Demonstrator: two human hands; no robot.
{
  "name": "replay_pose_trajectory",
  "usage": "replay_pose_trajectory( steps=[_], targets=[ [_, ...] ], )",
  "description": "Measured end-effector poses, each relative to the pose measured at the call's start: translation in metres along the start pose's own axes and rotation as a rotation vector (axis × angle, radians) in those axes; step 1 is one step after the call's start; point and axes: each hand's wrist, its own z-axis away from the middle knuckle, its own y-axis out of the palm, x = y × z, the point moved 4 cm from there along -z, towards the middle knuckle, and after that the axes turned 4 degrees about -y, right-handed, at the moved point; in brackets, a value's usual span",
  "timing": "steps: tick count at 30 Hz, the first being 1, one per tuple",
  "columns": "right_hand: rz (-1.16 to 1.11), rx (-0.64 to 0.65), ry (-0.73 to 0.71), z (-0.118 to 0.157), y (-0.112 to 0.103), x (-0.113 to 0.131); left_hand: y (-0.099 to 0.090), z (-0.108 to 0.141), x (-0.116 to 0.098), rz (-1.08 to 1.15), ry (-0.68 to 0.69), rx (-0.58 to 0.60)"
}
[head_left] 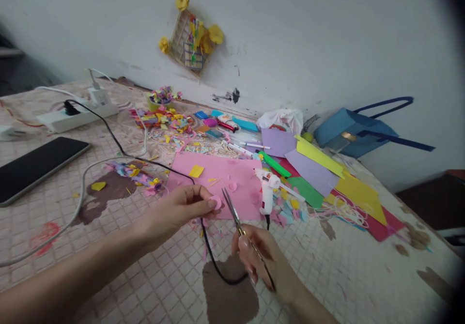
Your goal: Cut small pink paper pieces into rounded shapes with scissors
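Between the thumb and fingers of my left hand [185, 203] is a small round piece of pink paper [217, 201]. My right hand [259, 249] grips a pair of scissors [236, 217], whose blades point up and away, a little right of the pink piece and apart from it. Beneath both lies a pink paper sheet [214, 166] with a yellow scrap [196, 171] and small pink cutouts on it. On the sheet's right side is a white hot glue gun [267, 191]. A black cable [214, 261] passes below my hands.
At left are a phone [43, 164] and a white power strip [76, 115]. Colourful paper scraps [165, 120] are heaped behind the sheet. Coloured paper sheets [312, 178], white string [343, 212] and a blue bag [354, 130] lie to the right. A decorated frame [181, 38] hangs on the wall.
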Motion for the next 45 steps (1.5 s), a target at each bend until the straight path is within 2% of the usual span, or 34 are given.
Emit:
replay_pose_trajectory(
  steps=[7,12,20,39,45],
  targets=[
    [0.169,0.024,0.039,0.002,-0.004,0.002,-0.004,-0.003,-0.001,0.024,0.014,0.017],
    [0.206,0.018,0.057,0.001,-0.005,0.005,-0.003,-0.004,-0.002,0.028,0.015,0.078],
    [0.234,0.020,0.038,0.000,-0.007,0.005,-0.003,-0.004,0.000,0.056,0.022,0.144],
    [0.301,0.024,0.025,0.001,-0.010,0.006,-0.006,-0.005,0.002,0.063,0.017,0.144],
    [0.302,0.019,0.024,0.003,-0.012,0.001,-0.006,-0.005,0.001,0.074,0.028,0.200]
  ],
)
